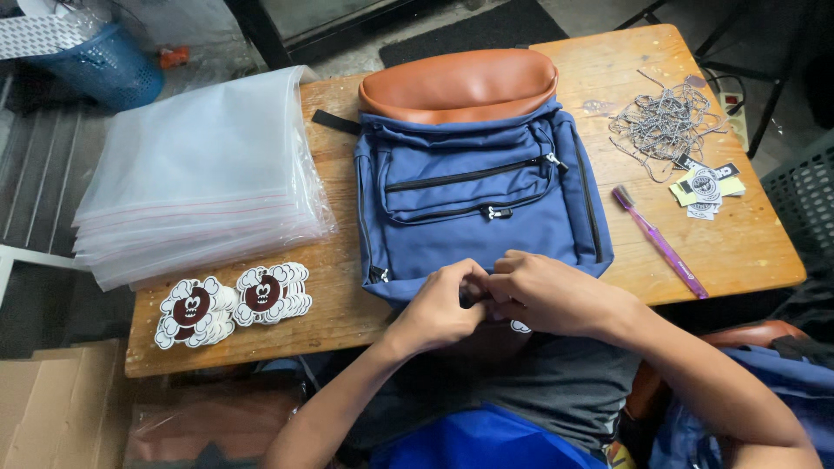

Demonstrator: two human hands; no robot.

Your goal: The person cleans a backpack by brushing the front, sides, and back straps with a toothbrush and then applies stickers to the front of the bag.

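Blue backpack (482,195) on wooden table (747,243), both hands (left hand (437,306), right hand (540,293)) at its edge

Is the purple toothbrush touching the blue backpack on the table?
Apart. The head view shows bare wood between the purple toothbrush and the blue backpack.

A navy blue fabric backpack (478,204) is capped by tan-brown leather. Cloud-shaped white stickers (230,304) are centred with maroon. A purple plastic toothbrush (662,245) and a blue latticed basket (109,65) are seen.
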